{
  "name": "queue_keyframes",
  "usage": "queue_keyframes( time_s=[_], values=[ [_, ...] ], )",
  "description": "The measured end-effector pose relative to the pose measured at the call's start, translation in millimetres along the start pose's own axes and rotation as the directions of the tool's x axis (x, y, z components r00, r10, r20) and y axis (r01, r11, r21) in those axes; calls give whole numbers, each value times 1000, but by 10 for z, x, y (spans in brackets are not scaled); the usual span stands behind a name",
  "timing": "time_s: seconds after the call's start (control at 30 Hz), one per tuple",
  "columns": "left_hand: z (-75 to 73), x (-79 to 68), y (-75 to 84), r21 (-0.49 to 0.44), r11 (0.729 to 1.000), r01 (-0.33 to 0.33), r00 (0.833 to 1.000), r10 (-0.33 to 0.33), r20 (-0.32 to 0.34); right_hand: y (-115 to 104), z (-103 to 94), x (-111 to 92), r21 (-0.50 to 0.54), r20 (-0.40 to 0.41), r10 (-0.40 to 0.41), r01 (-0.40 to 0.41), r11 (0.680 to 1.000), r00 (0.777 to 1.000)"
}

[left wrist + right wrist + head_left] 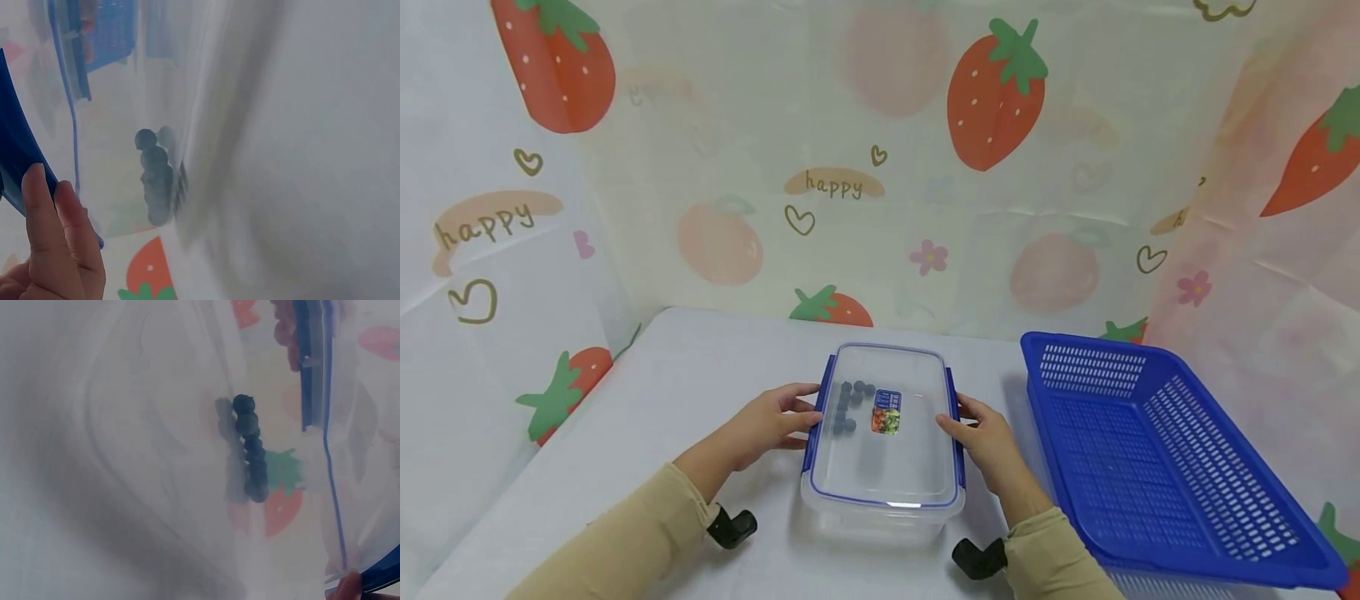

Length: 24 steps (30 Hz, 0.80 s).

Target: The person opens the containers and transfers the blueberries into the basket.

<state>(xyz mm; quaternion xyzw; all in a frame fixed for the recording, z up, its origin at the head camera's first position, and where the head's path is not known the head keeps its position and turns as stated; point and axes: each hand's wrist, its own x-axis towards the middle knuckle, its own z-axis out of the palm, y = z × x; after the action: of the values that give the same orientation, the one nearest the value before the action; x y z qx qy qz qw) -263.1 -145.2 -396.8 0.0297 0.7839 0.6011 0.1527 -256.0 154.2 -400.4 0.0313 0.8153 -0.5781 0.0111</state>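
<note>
Head view: touching, not gripping, with loosely spread left hand (pixel 767 427) and right hand (pixel 998 452), the lidded container (pixel 887 471) between both; apparently handling side latches (pixel 810 458), next probably needing even pressure.

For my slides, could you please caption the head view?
Left hand and right hand touch a lidded container beside a blue basket.

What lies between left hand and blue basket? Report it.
In the head view, the lidded container and the right hand lie between the left hand and blue basket.
</note>
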Motion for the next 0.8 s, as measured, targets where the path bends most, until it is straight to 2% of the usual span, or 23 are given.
queue_keyframes(
  time_s=[0.37, 0.57, 0.8],
  values=[
    [-16, -56, -8, -33, 998, 56, 997, -54, 47, -25, 3, -27, -9, 6, 16, -15, 1000, 1000],
    [-5, -78, 16, -34, 999, 41, 997, -39, 59, -37, -5, -33, -20, 6, -7, 7, 1000, 1000],
    [5, -86, 30, -21, 1000, 18, 998, -16, 62, -21, -6, -21, -29, 12, 14, -14, 999, 1000]
  ],
)
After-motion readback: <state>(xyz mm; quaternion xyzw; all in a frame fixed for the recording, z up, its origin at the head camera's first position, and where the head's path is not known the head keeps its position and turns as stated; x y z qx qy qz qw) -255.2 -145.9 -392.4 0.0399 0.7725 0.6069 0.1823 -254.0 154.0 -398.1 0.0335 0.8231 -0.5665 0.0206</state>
